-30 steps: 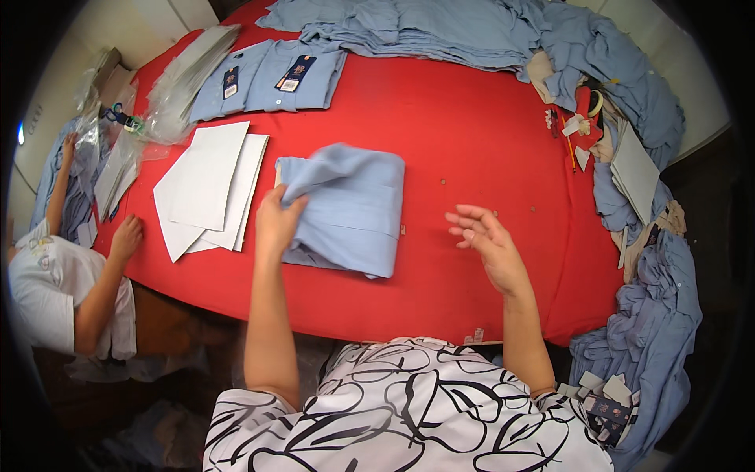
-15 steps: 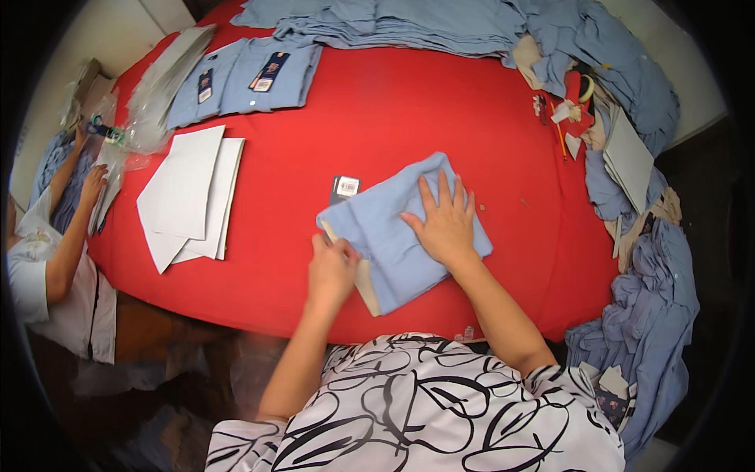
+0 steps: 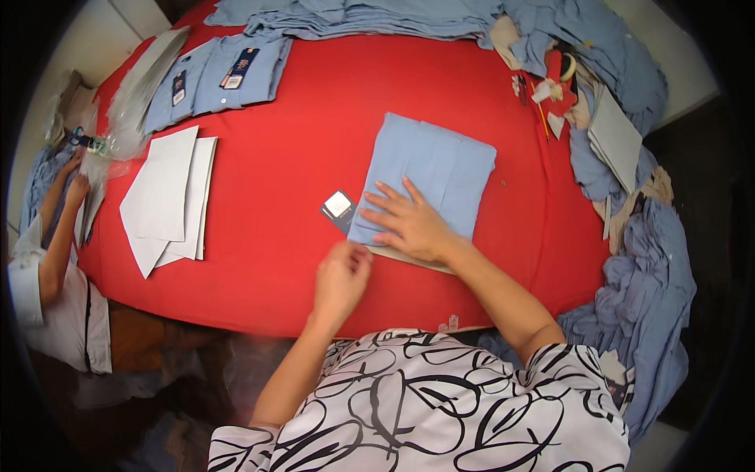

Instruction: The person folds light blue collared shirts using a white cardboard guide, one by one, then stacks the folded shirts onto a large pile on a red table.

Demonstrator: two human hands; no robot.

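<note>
The right hand [image 3: 410, 228] lies spread on the folded garment [image 3: 440, 161]; the left hand [image 3: 341, 277] is curled beside its corner, hold unclear.

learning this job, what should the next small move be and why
Perhaps turn the folded blue garment over: its dark tag pokes out from underneath at the left edge, whereas the shirts at upper left show tags on top.

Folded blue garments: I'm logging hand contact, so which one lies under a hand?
The folded garment before the person, under the spread right hand; the two upper-left garments, dark tags on top, have no hand on them.
</note>
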